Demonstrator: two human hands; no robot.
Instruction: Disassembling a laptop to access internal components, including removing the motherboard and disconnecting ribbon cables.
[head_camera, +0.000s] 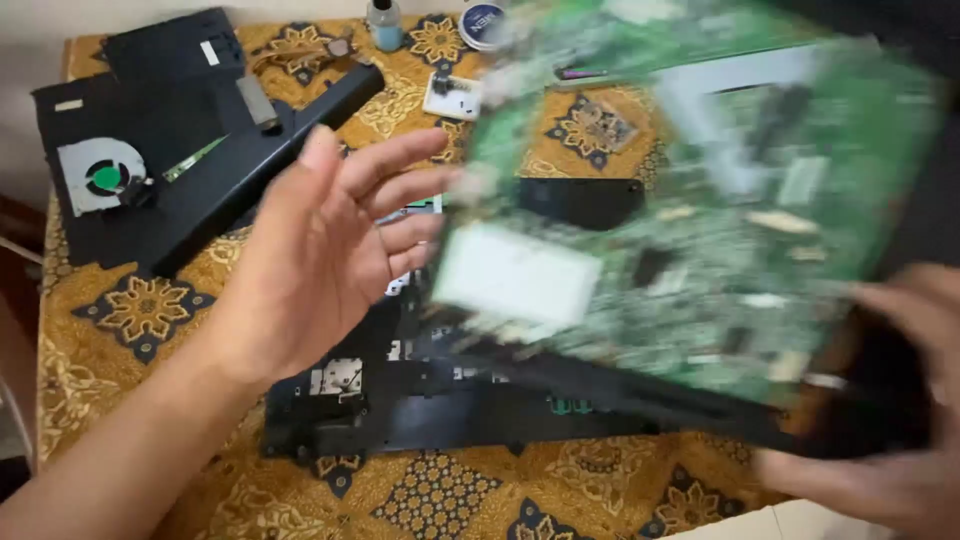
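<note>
Right hand: right hand (880, 470), lower right of frame, fingers closed on the edge of the green circuit board (690, 220), which sits tilted and motion-blurred.
Left hand: left hand (330, 250), centre-left, spread wide, empty, fingertips right beside the board's left edge.
Tip: grip edges only, both sides, keep it level.
Below: black laptop chassis (450, 410) on the patterned counter (130, 300).
Far: cooling fan (100, 178), upper left.

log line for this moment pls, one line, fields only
left hand: open, by board edge | right hand: grips green circuit board, tilted, blurred | under: black laptop frame | far left: fan
</note>
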